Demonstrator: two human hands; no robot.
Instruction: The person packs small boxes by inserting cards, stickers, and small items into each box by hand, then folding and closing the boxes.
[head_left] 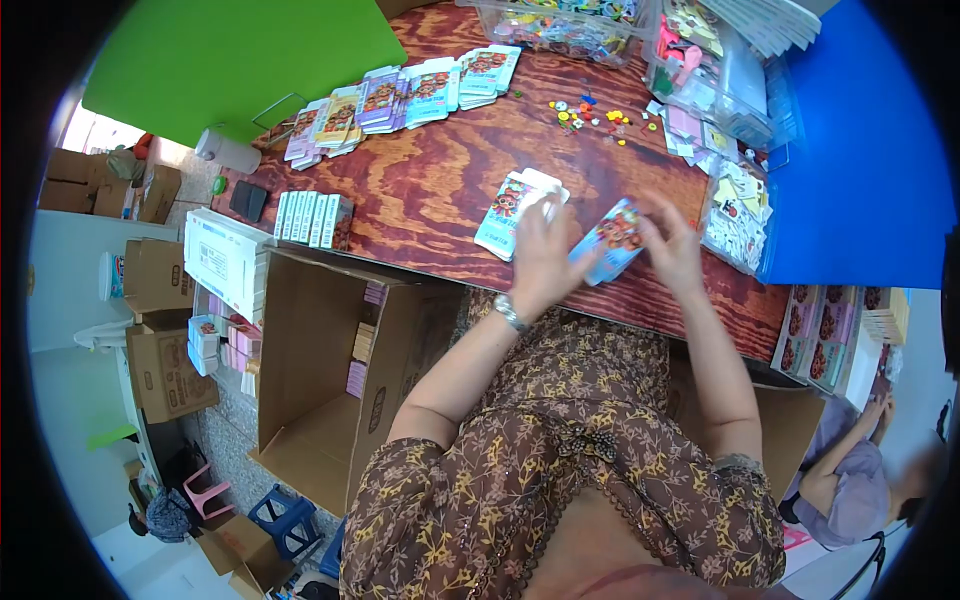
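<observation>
A small light-blue printed carton [612,243] is tilted over the table near its front edge. The fingers and thumb of my right hand [672,245] are closed on its upper right side. My left hand [543,255] is just left of it, thumb stretched toward the carton's lower left edge and fingers apart over a short stack of flat printed cartons [497,215]. The left fingertips are blurred, and whether they touch the stack I cannot tell.
Fanned rows of flat cartons [430,92] lie at the back left. Upright filled boxes [313,220] and a dark phone [248,201] stand left. Small colourful pieces [585,115] lie scattered behind my hands. Clear bins [738,215] line the right side. A person in purple [850,485] sits at right.
</observation>
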